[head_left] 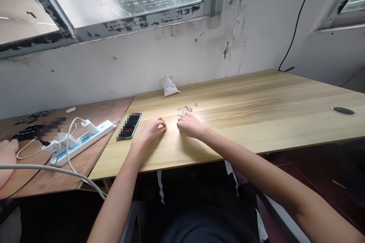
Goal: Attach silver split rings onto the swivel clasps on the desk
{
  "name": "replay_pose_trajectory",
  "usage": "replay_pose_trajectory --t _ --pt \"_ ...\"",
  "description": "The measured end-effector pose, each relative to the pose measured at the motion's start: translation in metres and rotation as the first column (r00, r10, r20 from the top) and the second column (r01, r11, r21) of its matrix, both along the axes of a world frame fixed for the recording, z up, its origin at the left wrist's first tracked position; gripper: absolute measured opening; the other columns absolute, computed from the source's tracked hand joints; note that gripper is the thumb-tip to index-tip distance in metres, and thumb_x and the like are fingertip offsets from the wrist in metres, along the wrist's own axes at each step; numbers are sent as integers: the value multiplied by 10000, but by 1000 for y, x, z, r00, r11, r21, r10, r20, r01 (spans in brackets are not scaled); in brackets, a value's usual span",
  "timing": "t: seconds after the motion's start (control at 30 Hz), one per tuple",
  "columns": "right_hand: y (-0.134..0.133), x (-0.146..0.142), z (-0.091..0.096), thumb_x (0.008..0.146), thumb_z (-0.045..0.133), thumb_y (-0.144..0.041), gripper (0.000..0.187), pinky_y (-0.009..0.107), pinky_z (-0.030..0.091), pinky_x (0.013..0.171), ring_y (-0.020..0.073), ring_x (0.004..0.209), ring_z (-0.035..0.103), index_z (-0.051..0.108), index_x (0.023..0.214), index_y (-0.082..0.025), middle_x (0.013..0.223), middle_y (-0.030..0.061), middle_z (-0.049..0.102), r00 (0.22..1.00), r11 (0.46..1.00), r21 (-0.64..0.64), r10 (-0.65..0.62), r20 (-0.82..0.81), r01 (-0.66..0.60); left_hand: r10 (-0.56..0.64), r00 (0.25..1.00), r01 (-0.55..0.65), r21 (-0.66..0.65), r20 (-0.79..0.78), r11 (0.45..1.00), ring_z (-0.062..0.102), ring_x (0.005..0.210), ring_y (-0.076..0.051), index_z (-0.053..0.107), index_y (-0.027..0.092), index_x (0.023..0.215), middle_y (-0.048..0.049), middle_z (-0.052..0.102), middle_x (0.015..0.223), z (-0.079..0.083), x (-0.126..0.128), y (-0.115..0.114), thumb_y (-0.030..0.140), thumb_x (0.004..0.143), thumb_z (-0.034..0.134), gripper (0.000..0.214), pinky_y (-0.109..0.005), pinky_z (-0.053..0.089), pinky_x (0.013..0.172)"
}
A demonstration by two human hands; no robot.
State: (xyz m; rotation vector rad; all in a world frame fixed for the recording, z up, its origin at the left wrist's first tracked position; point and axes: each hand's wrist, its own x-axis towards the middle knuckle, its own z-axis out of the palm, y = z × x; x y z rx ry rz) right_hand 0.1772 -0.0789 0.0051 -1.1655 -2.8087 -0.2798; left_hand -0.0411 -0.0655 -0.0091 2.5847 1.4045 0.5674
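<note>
My left hand (153, 129) rests low over the light wooden table with its fingers pinched together. A tiny shiny metal piece (166, 126) shows at those fingertips, too small to name exactly. Just to the right, my right hand (189, 124) is closed, its knuckles up and its fingertips turned down toward the tabletop. What it holds is mostly hidden under the fingers. A gap of bare wood separates the two hands. Right behind the right hand lies a loose group of small looped metal pieces (186, 109), with another one (196, 104) a little apart.
A white printed packet (170, 86) stands by the wall. Left of my left hand lies a phone (129, 126). Farther left, a power strip (82, 143) with chargers and cables sits on a brown table, near another person's arm (8, 155). A round grommet (343, 111) is at right.
</note>
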Motion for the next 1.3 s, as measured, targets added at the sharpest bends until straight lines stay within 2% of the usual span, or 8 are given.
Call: replay_pose_trajectory --t 0.17,0.23,0.3,0.4,0.7,1.0,1.2,1.3 --pt "1 -13 16 858 532 -40 215 364 367 862 261 976 647 725 903 -125 960 158 723 997 995 -98 -21 70 27 -16 999 18 39 -45 999 620 881 -219 731 232 783 -46 687 920 -3 5 2 259 816 606 132 -322 466 816" --pt "7 -15 21 827 642 -123 116 362 406 844 275 979 647 714 918 -127 967 156 715 994 983 -171 -42 101 59 -4 999 7 56 -54 998 619 869 -223 731 226 764 -52 689 901 -4 8 3 233 812 589 149 -321 465 797" --pt "16 -16 25 811 707 -226 158 362 453 826 275 979 642 699 930 -123 981 147 701 989 962 -255 -65 135 98 10 998 -6 72 -56 997 620 845 -223 726 218 741 -57 689 874 -5 11 4 213 803 579 160 -316 465 777" --pt "31 -13 26 915 611 -350 254 372 530 811 189 919 640 638 1057 -141 1054 69 659 975 897 -410 -85 205 164 34 998 -30 97 -46 995 625 798 -217 716 211 721 -61 687 827 -6 17 6 187 777 585 145 -308 468 752" --pt "39 -12 31 940 579 -348 317 410 539 853 211 1008 621 578 1193 -157 1190 79 602 975 744 -634 -107 197 210 62 996 -69 112 68 991 632 730 -194 678 198 770 -34 713 800 -7 25 1 186 761 605 75 -296 457 684" --pt "46 -3 5 941 578 -344 333 415 537 856 212 1021 615 562 1219 -161 1214 87 589 975 721 -693 -166 -148 17 34 979 -43 41 199 998 610 674 -156 636 189 691 -4 684 709 -10 28 3 202 729 650 43 -266 458 652" --pt "46 -5 -17 934 588 -351 331 408 543 837 210 1002 621 572 1198 -152 1194 80 598 874 774 -618 -197 -445 -140 84 936 -93 10 343 996 619 676 -158 653 191 695 -10 689 712 -11 25 3 251 724 663 68 -272 486 659" --pt "44 -6 -20 941 569 -341 254 317 529 745 160 847 642 640 1060 -128 990 51 666 803 806 -558 -193 -564 -199 99 896 -91 -40 432 995 664 700 -170 706 187 784 -35 730 771 -12 23 3 319 756 660 142 -274 515 657"
